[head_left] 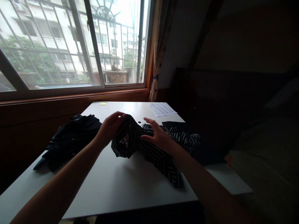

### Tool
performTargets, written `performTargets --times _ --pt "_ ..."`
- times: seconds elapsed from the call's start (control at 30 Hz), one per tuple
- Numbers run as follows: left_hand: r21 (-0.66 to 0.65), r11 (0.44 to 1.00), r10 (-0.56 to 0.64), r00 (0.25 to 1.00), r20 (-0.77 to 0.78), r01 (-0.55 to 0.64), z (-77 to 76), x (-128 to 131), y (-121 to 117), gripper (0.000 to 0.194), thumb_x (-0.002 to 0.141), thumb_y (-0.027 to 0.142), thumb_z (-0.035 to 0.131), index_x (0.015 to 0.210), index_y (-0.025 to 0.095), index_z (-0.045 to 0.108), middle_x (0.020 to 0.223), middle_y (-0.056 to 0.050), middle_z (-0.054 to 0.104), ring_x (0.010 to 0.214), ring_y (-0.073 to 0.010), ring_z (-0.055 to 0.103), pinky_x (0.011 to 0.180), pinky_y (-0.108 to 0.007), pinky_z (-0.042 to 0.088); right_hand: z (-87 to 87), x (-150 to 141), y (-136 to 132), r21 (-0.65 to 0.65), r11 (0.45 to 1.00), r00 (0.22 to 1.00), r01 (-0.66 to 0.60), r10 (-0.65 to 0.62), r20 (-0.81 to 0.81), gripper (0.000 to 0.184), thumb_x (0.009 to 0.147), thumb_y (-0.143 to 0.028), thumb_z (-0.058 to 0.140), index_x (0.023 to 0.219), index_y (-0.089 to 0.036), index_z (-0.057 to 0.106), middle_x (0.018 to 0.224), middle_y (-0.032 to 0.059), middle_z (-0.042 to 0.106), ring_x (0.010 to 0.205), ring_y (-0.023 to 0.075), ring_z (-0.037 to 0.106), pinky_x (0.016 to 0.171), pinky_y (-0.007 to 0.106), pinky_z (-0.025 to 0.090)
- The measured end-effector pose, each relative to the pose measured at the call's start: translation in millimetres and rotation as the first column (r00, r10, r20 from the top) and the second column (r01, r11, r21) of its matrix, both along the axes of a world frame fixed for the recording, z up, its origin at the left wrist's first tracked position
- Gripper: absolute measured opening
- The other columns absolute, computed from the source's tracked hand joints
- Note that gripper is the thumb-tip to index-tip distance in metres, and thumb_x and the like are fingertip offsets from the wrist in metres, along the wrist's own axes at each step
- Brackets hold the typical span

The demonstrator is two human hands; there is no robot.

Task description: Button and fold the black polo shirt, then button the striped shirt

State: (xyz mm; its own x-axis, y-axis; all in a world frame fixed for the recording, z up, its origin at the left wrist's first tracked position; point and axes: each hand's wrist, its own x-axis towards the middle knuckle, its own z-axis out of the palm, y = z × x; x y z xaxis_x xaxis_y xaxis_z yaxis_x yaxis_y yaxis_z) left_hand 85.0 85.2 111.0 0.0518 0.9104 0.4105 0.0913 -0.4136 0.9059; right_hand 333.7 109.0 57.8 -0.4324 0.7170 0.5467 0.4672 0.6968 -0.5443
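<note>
A black garment with white stripes (156,152) lies bunched across the white table (100,186). Its left end is lifted off the tabletop, and an opening in the cloth faces me there. My left hand (112,124) grips the upper edge of that raised end, fingers curled over the fabric. Above the garment's middle, my right hand (157,135) has thumb and fingers spread, with nothing between them. One striped sleeve-like part trails toward the table's front edge, while more of the cloth lies beyond my right wrist.
Dark clothes (74,137) are heaped at the table's left. A printed sheet (162,109) and a yellow note (103,103) lie at the far end. More dark cloth (207,152) is on the right, close to a person's sleeve (257,168). A barred window (70,46) stands behind.
</note>
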Motion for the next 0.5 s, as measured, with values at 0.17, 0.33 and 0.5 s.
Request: performTargets --times 0.17,0.33,0.5 --pt "0.006 0.961 -0.274 0.953 -0.126 0.277 -1.9 20 -6 0.028 0.089 0.041 0.063 0.103 0.017 0.068 0.087 -0.004 0.071 0.079 -0.0164 0.064 0.072 -0.027 0.052 -4.7 -18 18 -0.196 0.97 0.989 -0.142 0.132 -0.061 0.043 0.082 -0.041 0.068 0.121 -0.024 0.064 0.105 0.0037 0.071 0.097 0.0264 0.065 0.087 0.041 0.052" --pt "-0.06 0.913 -0.404 0.915 0.016 0.404 -35.9 2 10 0.036 0.098 0.039 0.047 0.118 0.015 0.064 0.098 -0.01 0.071 0.082 -0.0184 0.067 0.078 -0.034 0.055 16.6 12 20 -0.195 0.981 0.976 -0.007 -0.036 -0.216 0.021 0.085 -0.038 0.062 0.09 -0.02 0.071 0.083 0.0014 0.071 0.081 0.0212 0.064 0.076 0.034 0.05" --pt "0.009 0.97 -0.238 0.952 -0.194 0.245 -97.8 -14 40 0.028 0.094 0.025 0.048 0.116 0.018 0.064 0.12 -0.014 0.064 0.106 -0.0263 0.065 0.095 -0.048 0.051 45.8 39 10 -0.092 0.984 0.932 0.15 -0.172 -0.319 0.019 0.084 -0.032 0.06 0.091 -0.019 0.072 0.084 0.0015 0.07 0.082 0.0199 0.063 0.078 0.033 0.047"
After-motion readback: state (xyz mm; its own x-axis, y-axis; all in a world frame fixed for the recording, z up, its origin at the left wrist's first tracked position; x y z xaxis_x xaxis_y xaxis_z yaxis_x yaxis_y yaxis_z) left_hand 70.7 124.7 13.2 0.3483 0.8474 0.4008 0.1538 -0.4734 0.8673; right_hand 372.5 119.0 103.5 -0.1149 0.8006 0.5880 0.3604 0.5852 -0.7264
